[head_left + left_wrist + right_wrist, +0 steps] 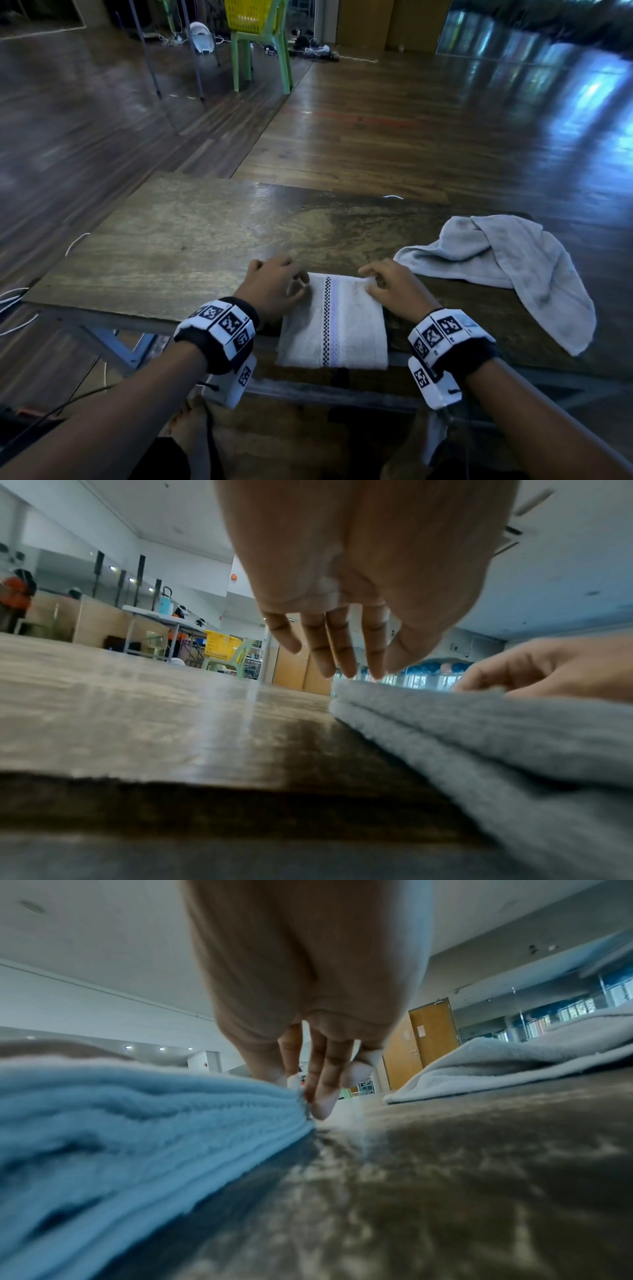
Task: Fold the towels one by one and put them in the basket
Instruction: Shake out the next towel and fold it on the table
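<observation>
Presently, a folded towel was recorded at the near edge of the surface, its far corners pinched by the curled fingers of the left hand and right hand. A crumpled towel was noted well right; a yellow basket was seen on a distant green chair.

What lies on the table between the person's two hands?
The folded towel, with its checkered stripe, fills the gap between left hand and right hand; each hand holds a far corner. The head view shows it.
</observation>
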Demonstrator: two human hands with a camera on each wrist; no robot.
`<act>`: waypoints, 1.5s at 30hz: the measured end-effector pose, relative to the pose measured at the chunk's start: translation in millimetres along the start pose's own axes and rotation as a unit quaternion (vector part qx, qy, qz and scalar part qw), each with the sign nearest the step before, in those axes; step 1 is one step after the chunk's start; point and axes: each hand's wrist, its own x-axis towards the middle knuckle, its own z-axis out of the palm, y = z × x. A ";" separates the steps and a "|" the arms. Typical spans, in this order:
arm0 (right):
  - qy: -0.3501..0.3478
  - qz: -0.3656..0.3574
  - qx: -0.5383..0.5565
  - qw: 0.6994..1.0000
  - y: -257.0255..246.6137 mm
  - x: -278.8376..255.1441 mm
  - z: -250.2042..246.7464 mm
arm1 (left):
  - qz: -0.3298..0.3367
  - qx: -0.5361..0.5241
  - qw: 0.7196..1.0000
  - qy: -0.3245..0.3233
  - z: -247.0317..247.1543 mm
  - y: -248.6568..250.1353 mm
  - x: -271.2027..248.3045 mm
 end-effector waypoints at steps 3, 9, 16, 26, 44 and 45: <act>0.001 0.018 0.031 0.999 3.9 8.7 -2.5 | -0.012 -0.004 1.000 0.012 4.2 -9.8 11.3; -0.014 -0.007 0.037 0.999 7.3 14.4 -6.3 | -0.038 -0.048 0.998 0.002 5.3 -14.2 31.1; 0.015 -0.001 0.081 0.997 12.8 11.8 -4.0 | -0.041 -0.059 0.997 0.005 5.9 -15.8 36.1; 0.091 -0.045 -0.068 0.993 4.1 6.9 6.9 | -0.046 0.047 0.997 0.038 7.4 -1.0 32.3; -0.010 0.085 -0.176 0.981 -18.0 -34.2 47.1 | -0.086 0.014 0.996 -0.017 57.1 38.1 -4.7; -0.012 0.090 -0.171 0.981 -17.2 -33.7 47.6 | -0.095 0.009 0.995 -0.019 55.8 35.9 -3.0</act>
